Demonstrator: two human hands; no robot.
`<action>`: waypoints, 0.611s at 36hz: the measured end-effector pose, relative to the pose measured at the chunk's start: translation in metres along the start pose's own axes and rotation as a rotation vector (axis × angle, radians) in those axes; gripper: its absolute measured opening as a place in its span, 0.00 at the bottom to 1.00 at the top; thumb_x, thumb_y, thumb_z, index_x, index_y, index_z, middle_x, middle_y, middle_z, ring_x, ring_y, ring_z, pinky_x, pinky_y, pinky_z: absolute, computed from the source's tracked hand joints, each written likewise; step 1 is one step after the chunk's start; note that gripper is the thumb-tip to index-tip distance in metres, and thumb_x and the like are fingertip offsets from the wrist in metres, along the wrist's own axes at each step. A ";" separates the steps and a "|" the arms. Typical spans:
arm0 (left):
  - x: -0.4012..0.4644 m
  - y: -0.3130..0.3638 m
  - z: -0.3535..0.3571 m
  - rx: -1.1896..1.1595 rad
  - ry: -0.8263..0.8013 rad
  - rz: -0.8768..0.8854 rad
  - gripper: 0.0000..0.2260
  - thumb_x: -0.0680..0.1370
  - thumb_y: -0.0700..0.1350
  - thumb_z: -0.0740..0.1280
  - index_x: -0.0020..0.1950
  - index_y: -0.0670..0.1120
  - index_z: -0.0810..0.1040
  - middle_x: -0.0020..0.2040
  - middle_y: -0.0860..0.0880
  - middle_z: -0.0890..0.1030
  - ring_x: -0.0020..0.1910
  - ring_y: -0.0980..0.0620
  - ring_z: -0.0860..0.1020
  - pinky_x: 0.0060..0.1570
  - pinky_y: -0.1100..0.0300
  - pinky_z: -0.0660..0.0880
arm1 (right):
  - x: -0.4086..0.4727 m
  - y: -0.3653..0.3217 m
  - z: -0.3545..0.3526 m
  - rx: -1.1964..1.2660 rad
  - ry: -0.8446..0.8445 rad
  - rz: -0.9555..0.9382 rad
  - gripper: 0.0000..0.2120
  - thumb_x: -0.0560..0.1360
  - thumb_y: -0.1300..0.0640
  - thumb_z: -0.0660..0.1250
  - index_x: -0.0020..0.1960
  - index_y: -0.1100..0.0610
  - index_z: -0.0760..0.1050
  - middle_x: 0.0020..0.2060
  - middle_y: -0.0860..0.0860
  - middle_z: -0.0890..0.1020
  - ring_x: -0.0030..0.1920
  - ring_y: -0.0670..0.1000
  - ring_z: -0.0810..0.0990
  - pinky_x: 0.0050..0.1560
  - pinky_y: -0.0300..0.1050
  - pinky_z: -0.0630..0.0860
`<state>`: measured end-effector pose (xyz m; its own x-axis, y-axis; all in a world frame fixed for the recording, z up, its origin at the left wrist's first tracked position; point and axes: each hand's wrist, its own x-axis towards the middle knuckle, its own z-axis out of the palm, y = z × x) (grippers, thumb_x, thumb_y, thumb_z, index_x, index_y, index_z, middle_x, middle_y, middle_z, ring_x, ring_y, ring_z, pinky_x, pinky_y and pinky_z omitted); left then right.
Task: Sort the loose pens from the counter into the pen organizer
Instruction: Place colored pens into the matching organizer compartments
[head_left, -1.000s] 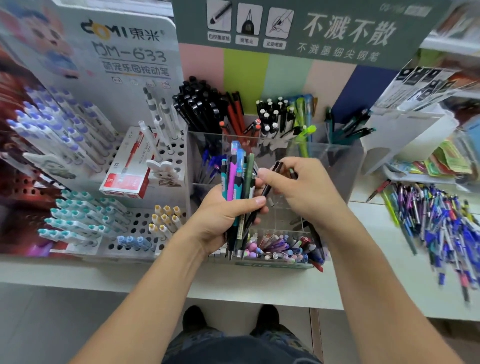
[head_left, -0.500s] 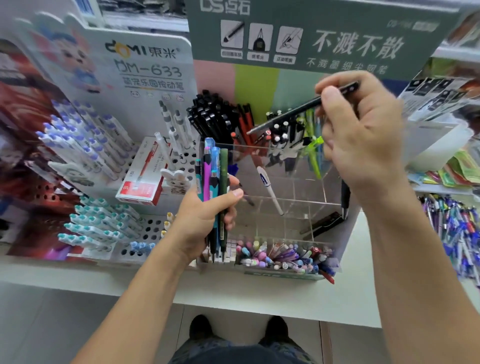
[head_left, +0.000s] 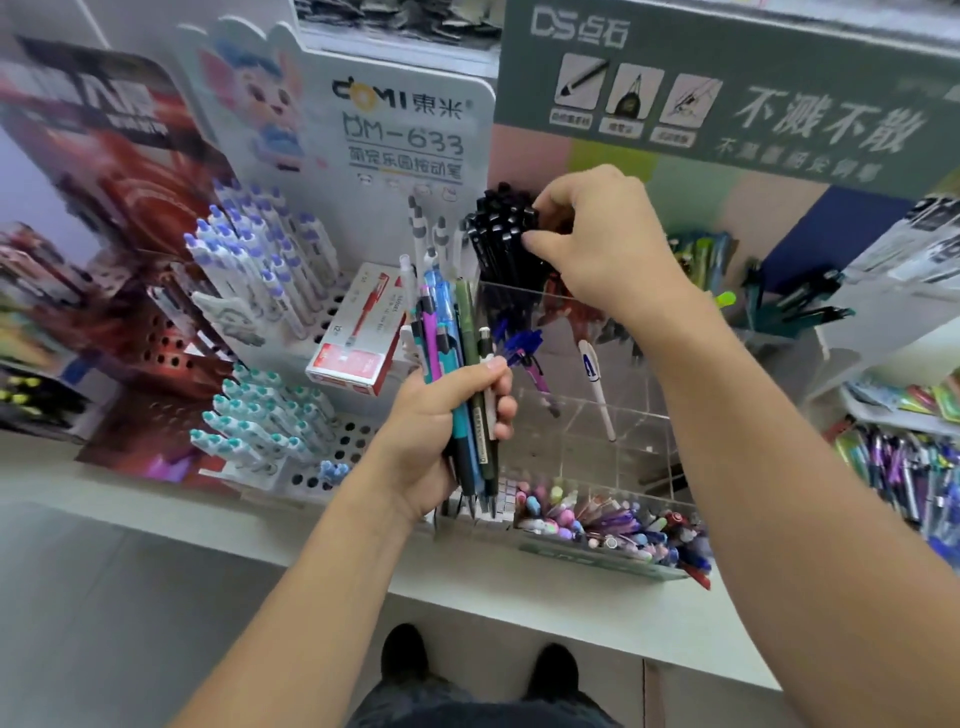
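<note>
My left hand (head_left: 436, 431) grips an upright bundle of loose pens (head_left: 457, 358), blue, purple, teal, green and white, in front of the clear acrylic pen organizer (head_left: 613, 441). My right hand (head_left: 597, 244) reaches over the organizer's back row. Its thumb and fingers pinch the top of a black pen at the edge of the black pen cluster (head_left: 498, 234) standing there. A white pen (head_left: 595, 379) leans in a middle compartment. The front compartment holds several colourful pens (head_left: 597, 519). A pile of loose pens (head_left: 909, 478) lies on the counter at the right.
A white display stand (head_left: 405, 130) with blue-capped pens (head_left: 260, 260) and teal-capped pens (head_left: 260, 415) stands to the left, a red pen box (head_left: 358, 332) leaning on it. A green sign board (head_left: 727, 78) hangs above. The counter edge (head_left: 519, 587) runs below the organizer.
My right hand pulled a black pen out of the bundle, lifted it, then brought it down and left to the black pen cluster. My left hand kept hold of the bundle.
</note>
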<state>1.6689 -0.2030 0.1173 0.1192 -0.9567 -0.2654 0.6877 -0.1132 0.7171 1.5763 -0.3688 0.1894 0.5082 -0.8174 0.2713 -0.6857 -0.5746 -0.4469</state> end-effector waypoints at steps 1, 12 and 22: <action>-0.001 0.000 0.001 0.005 0.003 -0.001 0.03 0.72 0.41 0.70 0.38 0.45 0.81 0.36 0.47 0.78 0.32 0.53 0.78 0.28 0.64 0.75 | -0.001 -0.001 -0.001 0.001 -0.004 0.004 0.06 0.75 0.51 0.74 0.49 0.53 0.83 0.47 0.52 0.83 0.49 0.56 0.81 0.54 0.54 0.79; 0.003 -0.009 0.015 0.217 -0.060 -0.055 0.09 0.71 0.39 0.74 0.49 0.42 0.81 0.36 0.47 0.82 0.33 0.52 0.81 0.32 0.61 0.80 | -0.096 0.008 -0.018 0.396 -0.344 0.103 0.07 0.73 0.48 0.76 0.44 0.52 0.85 0.33 0.47 0.85 0.33 0.43 0.80 0.38 0.40 0.77; 0.010 -0.038 0.034 0.195 -0.001 -0.207 0.03 0.78 0.34 0.67 0.49 0.40 0.76 0.38 0.42 0.83 0.38 0.46 0.86 0.34 0.57 0.83 | -0.130 0.069 -0.022 1.052 -0.151 0.465 0.05 0.81 0.62 0.67 0.48 0.59 0.80 0.30 0.51 0.67 0.28 0.48 0.58 0.25 0.38 0.53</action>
<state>1.6195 -0.2173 0.1096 -0.0101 -0.9083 -0.4183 0.5469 -0.3552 0.7581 1.4513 -0.3025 0.1421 0.4266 -0.8868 -0.1778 -0.0862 0.1558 -0.9840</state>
